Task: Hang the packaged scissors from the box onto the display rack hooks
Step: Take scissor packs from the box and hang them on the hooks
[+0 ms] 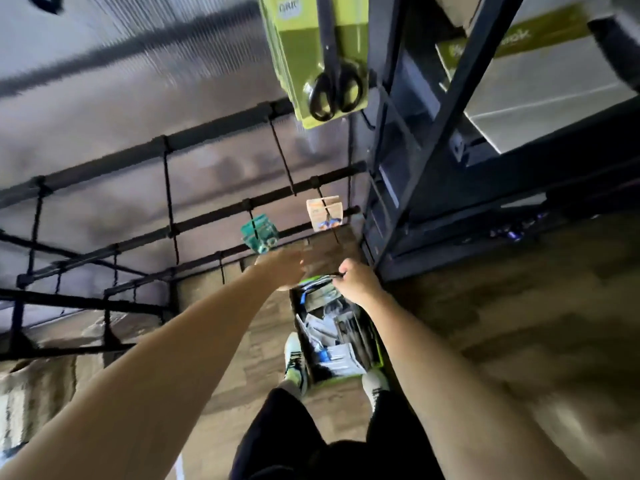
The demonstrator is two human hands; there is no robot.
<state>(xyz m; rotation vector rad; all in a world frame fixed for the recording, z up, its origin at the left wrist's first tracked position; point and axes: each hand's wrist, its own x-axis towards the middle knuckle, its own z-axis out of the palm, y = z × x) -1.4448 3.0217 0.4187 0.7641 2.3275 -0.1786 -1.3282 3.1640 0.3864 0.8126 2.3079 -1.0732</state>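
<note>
On the floor between my feet sits a box (375, 344) with a green rim, filled with several packaged scissors (332, 327). My right hand (356, 280) reaches down over its far end and pinches the top edge of a scissors pack (317, 289). My left hand (282, 270) stretches out beside it, blurred, fingers extended, holding nothing I can see. The black display rack (207, 216) has long hooks. A stack of green-carded black scissors (329, 64) hangs high up. A teal pack (259, 233) and an orange-white pack (325, 213) hang on lower hooks.
A dark metal shelving unit (433, 150) with white and green boxes (540, 81) stands at the right. Wood-look flooring lies below. My feet in white and green shoes (296, 362) flank the box. A cardboard carton (38, 393) sits at the lower left under the rack.
</note>
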